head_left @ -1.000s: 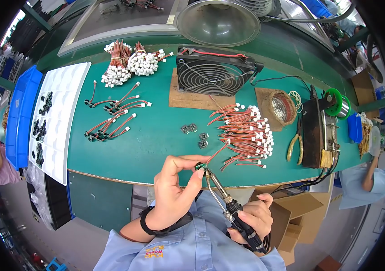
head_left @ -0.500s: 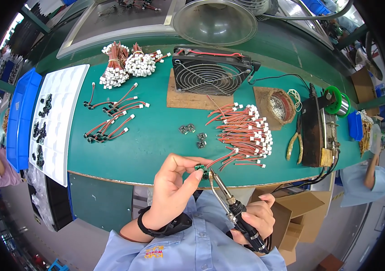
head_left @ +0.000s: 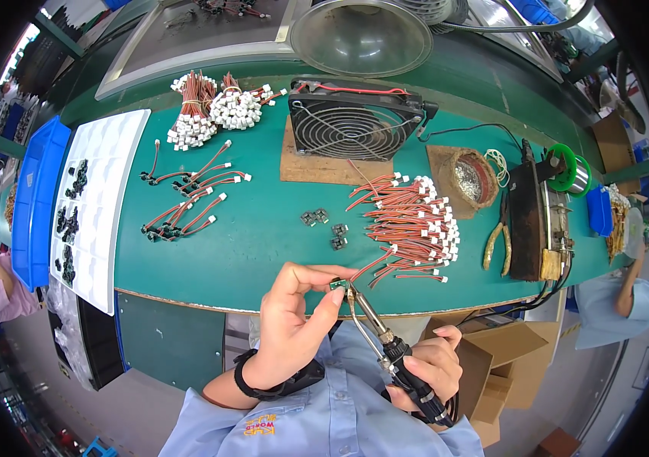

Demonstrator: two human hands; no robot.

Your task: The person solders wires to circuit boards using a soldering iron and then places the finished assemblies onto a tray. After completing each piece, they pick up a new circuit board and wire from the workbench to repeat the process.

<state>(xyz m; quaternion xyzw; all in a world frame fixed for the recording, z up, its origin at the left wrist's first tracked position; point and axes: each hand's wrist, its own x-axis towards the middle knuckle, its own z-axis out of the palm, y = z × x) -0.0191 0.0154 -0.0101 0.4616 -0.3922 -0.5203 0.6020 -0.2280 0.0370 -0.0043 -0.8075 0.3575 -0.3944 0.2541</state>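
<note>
Left grip point(head_left: 290, 316) pinched the circuit board point(head_left: 337, 283) near the surface point(head_left: 271, 266) edge, apparently leaving the wire point(head_left: 372, 264) end clear for the soldering iron point(head_left: 397, 353); right grip point(head_left: 433, 365) held its handle, likely avoiding heat.

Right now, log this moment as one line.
left hand: pinching small green circuit board | right hand: holding soldering iron, tip at board | beyond hands: red connector wires, black fan

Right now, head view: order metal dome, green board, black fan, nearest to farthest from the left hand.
From the left hand:
1. Green board: held in it.
2. Black fan: farther back on the green bench.
3. Metal dome: behind the fan, at the picture's top.
</note>
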